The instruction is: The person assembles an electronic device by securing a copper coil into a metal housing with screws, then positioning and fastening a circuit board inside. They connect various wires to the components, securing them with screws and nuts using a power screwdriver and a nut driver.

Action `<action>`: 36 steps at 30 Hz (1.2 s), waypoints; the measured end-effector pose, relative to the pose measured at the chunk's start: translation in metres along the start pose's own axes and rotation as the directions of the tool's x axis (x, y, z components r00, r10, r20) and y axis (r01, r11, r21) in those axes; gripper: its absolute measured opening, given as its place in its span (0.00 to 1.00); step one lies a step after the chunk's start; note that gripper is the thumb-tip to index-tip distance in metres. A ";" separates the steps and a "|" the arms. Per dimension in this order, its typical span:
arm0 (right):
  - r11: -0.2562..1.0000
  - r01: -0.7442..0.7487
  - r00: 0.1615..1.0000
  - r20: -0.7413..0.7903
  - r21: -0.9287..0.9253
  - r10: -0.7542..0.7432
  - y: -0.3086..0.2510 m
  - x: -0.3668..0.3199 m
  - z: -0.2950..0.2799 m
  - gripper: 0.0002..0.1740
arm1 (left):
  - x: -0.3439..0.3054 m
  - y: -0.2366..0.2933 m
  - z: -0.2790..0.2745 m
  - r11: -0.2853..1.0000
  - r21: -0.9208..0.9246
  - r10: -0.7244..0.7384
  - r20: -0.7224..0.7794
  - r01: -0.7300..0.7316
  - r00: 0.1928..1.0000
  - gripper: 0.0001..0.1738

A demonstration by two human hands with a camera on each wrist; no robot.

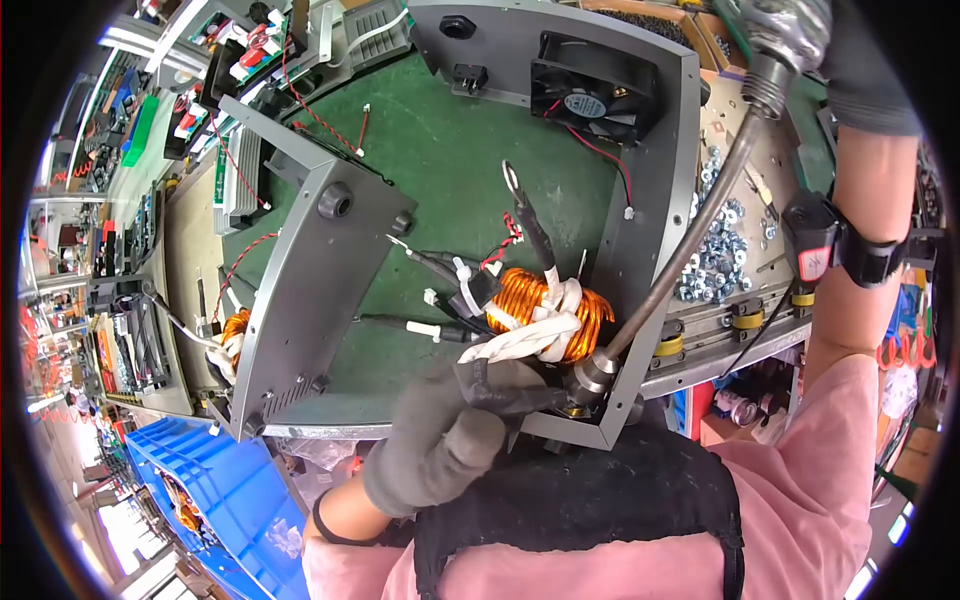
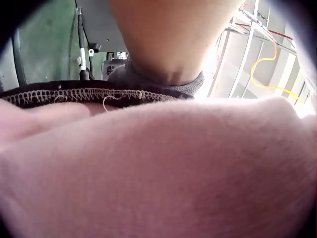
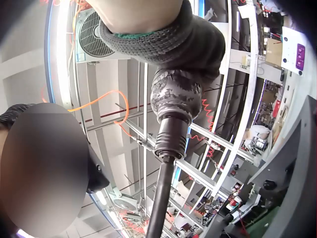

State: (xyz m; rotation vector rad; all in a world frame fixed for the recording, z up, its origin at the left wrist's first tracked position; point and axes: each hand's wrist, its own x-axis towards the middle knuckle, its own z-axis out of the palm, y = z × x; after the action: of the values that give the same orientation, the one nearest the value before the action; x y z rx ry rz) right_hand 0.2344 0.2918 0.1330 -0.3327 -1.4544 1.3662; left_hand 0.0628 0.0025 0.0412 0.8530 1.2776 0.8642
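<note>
On the green bench [image 1: 430, 180]: grey enclosure [image 1: 683, 120], copper coil [image 1: 520, 296] within; cluttered workshop around. Right wrist view only: ceiling bars [image 3: 145, 99], caged fan [image 3: 94, 37]. Right hand [image 1: 870, 75]: gloved, raised, gripping driver [image 1: 790, 35]; socket [image 1: 592, 376] at enclosure's near corner. Left hand [image 1: 440, 430]: low, gloved, pinching black-sleeved lead [image 1: 505, 394] beside socket.

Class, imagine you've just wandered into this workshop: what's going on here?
A person in grey gloves is working on a dark metal case. Their right hand grips a long-shafted driver, its socket down at the case's near corner, beside a copper coil. Their left hand holds a black-sleeved lead next to the socket. Whether the driver is turning can't be told.
</note>
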 end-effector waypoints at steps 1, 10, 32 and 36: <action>1.000 -0.015 1.000 0.000 0.010 0.015 0.007 -0.001 0.004 0.10 | 0.001 -0.002 0.001 1.000 -0.001 -0.002 -0.003 0.002 1.000 0.59; 0.991 -0.122 0.970 -0.206 0.051 0.130 0.031 0.005 -0.005 0.10 | 0.013 -0.016 0.013 0.942 -0.323 -0.145 -0.138 0.094 0.980 0.46; 0.788 -0.455 0.871 0.026 0.413 0.490 0.045 -0.044 -0.132 0.18 | 0.029 -0.060 0.014 0.956 0.124 0.290 -0.239 -0.267 0.927 0.12; 0.775 -0.485 0.840 -0.029 0.405 0.541 0.031 -0.071 -0.129 0.19 | 0.029 -0.061 0.019 0.985 -0.092 0.113 -0.299 -0.146 0.948 0.12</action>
State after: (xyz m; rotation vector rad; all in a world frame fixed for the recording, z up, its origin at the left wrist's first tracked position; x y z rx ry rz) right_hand 0.3533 0.3174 0.0438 -0.5918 -0.9671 1.9893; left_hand 0.0883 0.0010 -0.0238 0.7430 1.4242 1.1916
